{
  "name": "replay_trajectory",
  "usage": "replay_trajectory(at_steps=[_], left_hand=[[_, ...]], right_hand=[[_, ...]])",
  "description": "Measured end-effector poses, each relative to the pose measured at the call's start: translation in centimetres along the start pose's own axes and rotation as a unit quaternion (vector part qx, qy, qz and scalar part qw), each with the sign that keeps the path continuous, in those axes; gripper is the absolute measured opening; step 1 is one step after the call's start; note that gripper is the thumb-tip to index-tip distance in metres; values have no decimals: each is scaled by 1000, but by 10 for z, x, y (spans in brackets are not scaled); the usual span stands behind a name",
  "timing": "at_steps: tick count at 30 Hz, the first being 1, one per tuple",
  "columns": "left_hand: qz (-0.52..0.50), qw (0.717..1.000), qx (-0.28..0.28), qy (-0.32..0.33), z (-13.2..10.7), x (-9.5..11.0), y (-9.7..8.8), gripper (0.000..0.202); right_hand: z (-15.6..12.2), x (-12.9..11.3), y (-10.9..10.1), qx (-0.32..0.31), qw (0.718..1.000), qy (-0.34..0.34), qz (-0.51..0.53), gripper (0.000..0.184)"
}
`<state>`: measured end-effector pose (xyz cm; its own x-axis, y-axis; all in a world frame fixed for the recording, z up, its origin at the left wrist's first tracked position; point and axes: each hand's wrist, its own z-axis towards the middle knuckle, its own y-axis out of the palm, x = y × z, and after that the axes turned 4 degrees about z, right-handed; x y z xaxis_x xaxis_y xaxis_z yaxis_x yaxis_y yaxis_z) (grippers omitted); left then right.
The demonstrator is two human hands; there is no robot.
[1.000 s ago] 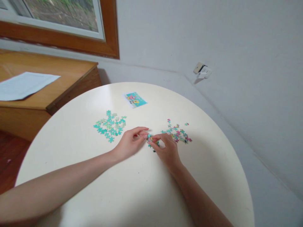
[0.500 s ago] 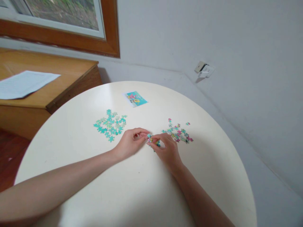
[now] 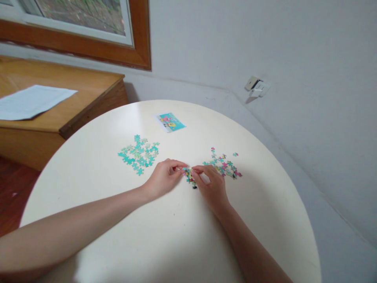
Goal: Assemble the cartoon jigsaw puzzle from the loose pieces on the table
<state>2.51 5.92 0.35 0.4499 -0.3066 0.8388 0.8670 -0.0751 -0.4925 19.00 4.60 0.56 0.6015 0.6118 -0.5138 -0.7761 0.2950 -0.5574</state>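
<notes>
Item: small multicoloured cluster of cardboard jigsaw pieces (image 3: 189, 177), lying flat mid-way across the smooth round cream table (image 3: 176, 243); its long axis is too small to tell. Left hand (image 3: 163, 180) and right hand (image 3: 213, 188): fingers curled, tips pinching it from either side. Adjacent: loose teal pieces (image 3: 139, 154), pink-and-teal pieces (image 3: 224, 165), glossy cartoon picture card (image 3: 170, 122) with unreadable print.

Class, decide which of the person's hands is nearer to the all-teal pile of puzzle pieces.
Left. The left hand lies just right of the teal pile; the right hand is farther right, beside the pink-and-teal pile.
</notes>
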Motion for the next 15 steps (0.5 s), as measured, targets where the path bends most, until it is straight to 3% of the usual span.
replay_trajectory(at_steps=[15], left_hand=[[162, 985, -42, 47, 0, 2, -2, 26]], right_hand=[[-2, 6, 3, -5, 999, 28, -16, 11]])
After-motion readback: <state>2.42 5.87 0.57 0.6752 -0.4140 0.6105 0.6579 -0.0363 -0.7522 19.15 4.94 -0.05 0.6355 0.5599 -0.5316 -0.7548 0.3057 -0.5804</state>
